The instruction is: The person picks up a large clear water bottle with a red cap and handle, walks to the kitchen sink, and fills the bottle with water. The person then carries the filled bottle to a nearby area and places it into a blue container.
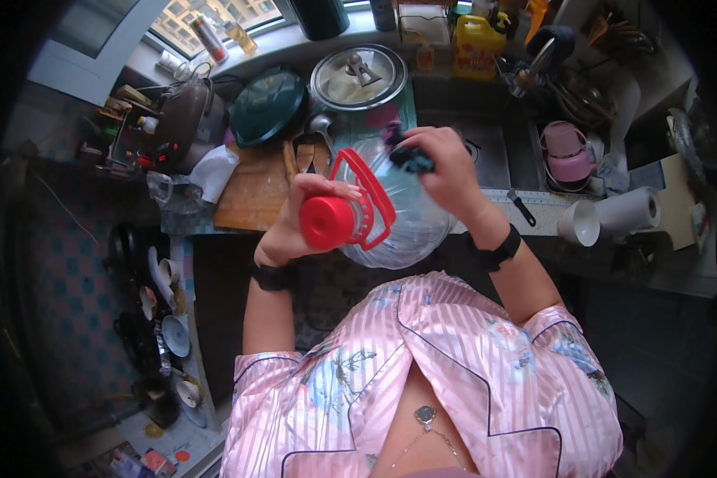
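A large clear plastic jug (pixel 418 215) with a red cap (pixel 327 223) and a red carrying handle (pixel 377 191) lies tilted, its neck towards the left. My left hand (pixel 302 209) grips it around the neck beside the cap. In my right hand (pixel 445 167) is a dark cloth (pixel 409 156) with a pale pattern, held over the upper side of the jug; the cloth is somewhat blurred. Whether it touches the plastic I cannot tell. Both wrists wear black bands.
Left of the jug lie a wooden cutting board (pixel 245 191) and a ladle (pixel 321 124). Behind stand a green lidded pan (pixel 269 107) and a glass-lidded pot (pixel 358 77). A sink (pixel 466 119) is at the right, with a black-handled peeler or knife (pixel 521 208) and white bowl (pixel 578 223) nearer me.
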`<control>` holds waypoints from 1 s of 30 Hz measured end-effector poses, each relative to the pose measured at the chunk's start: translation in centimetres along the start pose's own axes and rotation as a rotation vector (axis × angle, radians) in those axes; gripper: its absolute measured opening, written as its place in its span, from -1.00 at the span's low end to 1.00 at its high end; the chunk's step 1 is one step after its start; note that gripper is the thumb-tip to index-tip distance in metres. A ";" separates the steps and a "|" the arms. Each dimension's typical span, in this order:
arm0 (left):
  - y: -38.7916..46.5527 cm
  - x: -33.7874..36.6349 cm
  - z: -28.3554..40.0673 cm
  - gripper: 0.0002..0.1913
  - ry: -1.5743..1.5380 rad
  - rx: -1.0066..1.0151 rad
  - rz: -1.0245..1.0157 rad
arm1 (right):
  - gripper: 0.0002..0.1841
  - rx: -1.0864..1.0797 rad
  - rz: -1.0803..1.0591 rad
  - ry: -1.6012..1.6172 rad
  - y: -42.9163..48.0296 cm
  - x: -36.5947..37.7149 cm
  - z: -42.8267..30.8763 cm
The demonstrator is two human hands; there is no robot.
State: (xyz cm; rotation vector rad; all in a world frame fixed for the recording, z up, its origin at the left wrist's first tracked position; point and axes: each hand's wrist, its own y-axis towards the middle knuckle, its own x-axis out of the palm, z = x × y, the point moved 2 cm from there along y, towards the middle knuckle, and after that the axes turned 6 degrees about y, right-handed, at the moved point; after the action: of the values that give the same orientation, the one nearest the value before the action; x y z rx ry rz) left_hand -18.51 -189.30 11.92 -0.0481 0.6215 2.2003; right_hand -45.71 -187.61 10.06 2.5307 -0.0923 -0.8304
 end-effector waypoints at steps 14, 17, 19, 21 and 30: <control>-1.2 1.0 -1.6 -0.32 0.081 -0.343 0.768 | -0.60 0.146 0.296 -0.099 -1.4 1.6 0.0; -1.8 1.1 -1.6 -0.36 -0.309 -0.202 0.853 | -0.41 -0.029 0.233 -0.056 -3.2 2.7 -1.9; -2.5 0.0 -1.9 -0.39 -0.320 -0.303 0.946 | -0.39 -0.082 0.125 0.027 -4.7 3.2 -2.2; -3.2 -1.0 -2.4 -0.42 -0.206 -0.438 1.035 | -0.36 -0.168 0.032 0.076 -6.3 3.4 -1.4; -3.6 -0.6 -3.3 -0.27 -0.068 -0.450 1.098 | -0.63 0.374 0.107 -0.029 -5.5 4.5 5.2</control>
State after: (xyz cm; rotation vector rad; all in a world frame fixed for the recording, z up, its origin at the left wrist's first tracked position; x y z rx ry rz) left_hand -16.04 -189.29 7.64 0.1766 0.0529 3.3485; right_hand -45.54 -185.85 1.43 2.8281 -0.4247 -0.8740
